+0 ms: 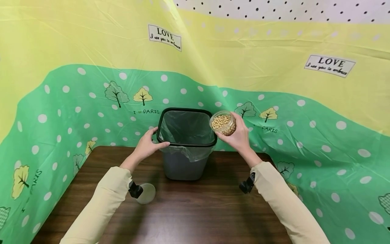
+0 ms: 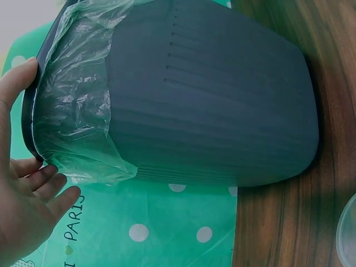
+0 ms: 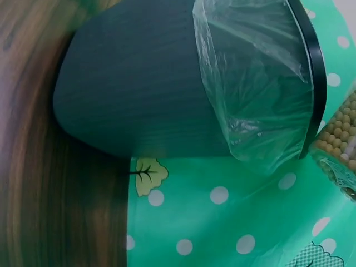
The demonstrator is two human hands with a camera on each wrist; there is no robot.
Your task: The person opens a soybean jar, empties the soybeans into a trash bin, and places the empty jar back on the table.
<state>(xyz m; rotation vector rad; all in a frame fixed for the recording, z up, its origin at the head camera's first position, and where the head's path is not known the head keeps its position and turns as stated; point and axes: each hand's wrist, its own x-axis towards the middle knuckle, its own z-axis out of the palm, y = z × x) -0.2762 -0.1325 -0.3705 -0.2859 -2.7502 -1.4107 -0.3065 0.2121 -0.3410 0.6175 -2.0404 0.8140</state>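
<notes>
A grey trash bin [image 1: 186,166] with a black rim stands on the table, lined with a clear plastic bag [image 1: 192,153] folded over the edge. My left hand [image 1: 146,146] holds the rim at its left corner, thumb along the front edge and fingers at the side. In my right hand [image 1: 239,135] is a clear jar [image 1: 229,130] of round beige beans, apparently soybeans [image 1: 220,122]. The jar tilts toward the bin, its mouth beside the right rim. Beans still fill the jar in the right wrist view, where the right hand is out of sight.
On the dark wooden table [image 1: 195,210], a clear round lid [image 1: 147,194] lies near my left wrist. A green and yellow printed cloth [image 1: 122,91] hangs behind and at both sides of the table. Each wrist carries a small black camera [image 1: 247,183].
</notes>
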